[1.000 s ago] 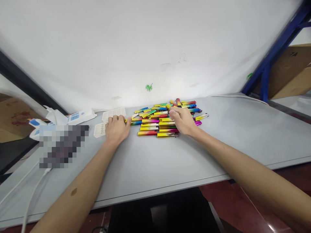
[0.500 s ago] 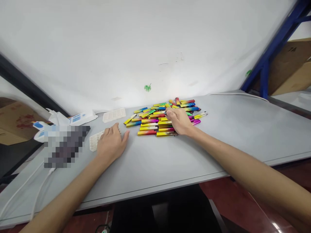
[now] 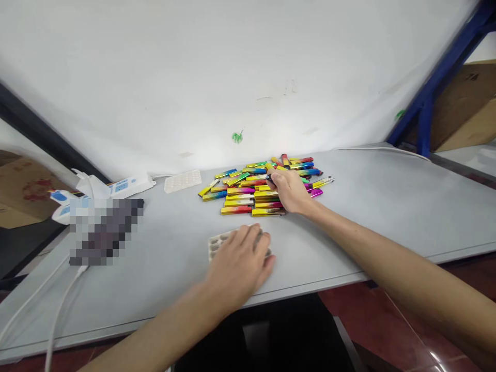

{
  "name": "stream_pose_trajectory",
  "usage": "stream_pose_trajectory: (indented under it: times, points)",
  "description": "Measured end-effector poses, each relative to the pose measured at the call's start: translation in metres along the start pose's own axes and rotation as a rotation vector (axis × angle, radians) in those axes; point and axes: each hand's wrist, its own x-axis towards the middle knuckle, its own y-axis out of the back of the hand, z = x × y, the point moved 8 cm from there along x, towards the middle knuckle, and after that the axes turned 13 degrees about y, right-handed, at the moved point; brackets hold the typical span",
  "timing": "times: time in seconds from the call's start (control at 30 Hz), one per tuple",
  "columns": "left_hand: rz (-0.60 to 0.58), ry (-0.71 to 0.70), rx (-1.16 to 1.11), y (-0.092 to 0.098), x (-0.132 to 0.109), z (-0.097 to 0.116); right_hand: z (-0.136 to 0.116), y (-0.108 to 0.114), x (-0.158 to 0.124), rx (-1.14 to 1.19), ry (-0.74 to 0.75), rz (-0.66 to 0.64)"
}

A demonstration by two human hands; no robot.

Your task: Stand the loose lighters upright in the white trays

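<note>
A heap of several shiny rainbow-coloured lighters lies on the grey table near the white wall. My right hand rests on the heap's right side, its thumb and fingers pinched round one lighter. My left hand lies flat, fingers together, on a white plastic tray with small cells near the table's front edge. The hand covers most of that tray. A second white cell tray lies to the left of the heap.
At the left are a white power strip with blue buttons, crumpled white wrapping and white cables trailing over the front edge. A blue metal frame and cardboard boxes stand at the right.
My left hand has slid the white cell tray from the heap's left side to the table's front, below the heap. My right hand stayed on the heap and pinched a lighter.
</note>
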Motion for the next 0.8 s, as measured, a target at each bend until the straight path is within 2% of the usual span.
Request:
stream_pose_trajectory:
  times: [0.1,0.2,0.27,0.37,0.47,0.53,0.7,0.8]
  points:
    - [-0.035,-0.052,-0.051,-0.005,0.019,0.029,0.002,0.002,-0.001,-0.035,-0.027,0.009]
    - [-0.100,-0.036,-0.113,-0.009,0.038,0.029,0.004,0.006,-0.001,-0.037,-0.048,0.041]
    - [-0.122,-0.049,-0.186,-0.008,0.044,0.015,0.003,0.007,0.000,0.002,-0.040,0.068]
    - [-0.106,-0.101,-0.308,-0.003,0.037,-0.021,-0.002,0.007,0.002,-0.023,0.006,0.091]
    - [-0.118,-0.054,-0.357,-0.004,0.021,-0.063,-0.009,0.002,0.004,-0.108,0.041,0.067]
    - [-0.153,-0.004,-0.360,-0.007,0.012,-0.082,-0.015,-0.004,0.003,-0.080,0.042,0.046]
    - [-0.189,0.106,-0.350,-0.007,0.007,-0.104,-0.024,-0.022,-0.001,0.174,-0.007,0.002]
    - [-0.235,0.169,-0.331,-0.007,0.005,-0.119,-0.025,-0.026,-0.004,0.184,-0.006,0.002]
